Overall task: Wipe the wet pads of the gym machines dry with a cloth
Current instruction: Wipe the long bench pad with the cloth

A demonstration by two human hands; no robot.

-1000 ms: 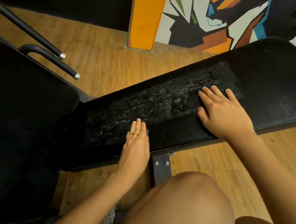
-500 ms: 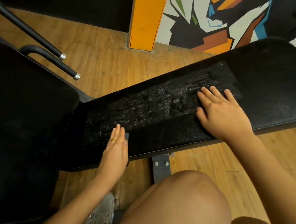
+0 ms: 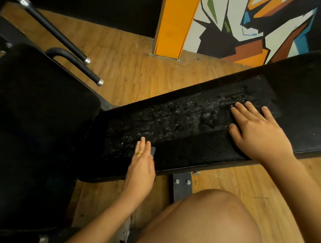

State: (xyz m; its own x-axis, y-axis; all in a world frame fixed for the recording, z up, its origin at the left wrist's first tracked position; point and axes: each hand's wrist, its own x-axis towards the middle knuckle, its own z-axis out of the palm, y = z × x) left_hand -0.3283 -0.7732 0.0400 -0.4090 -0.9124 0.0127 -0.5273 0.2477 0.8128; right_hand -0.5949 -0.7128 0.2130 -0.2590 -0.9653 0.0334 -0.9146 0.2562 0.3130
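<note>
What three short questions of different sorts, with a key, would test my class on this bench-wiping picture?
1. True or false: both hands lie on the long black bench pad.
2. Which hand wears a yellow ring? A left, B right, C neither.
3. Fill in: the droplets cover the pad's ____ strip, while the strip nearer the person looks wiped.

Key
1. True. The left hand lies at the near edge and the right hand lies flat, fingers spread.
2. A.
3. Far.
</note>
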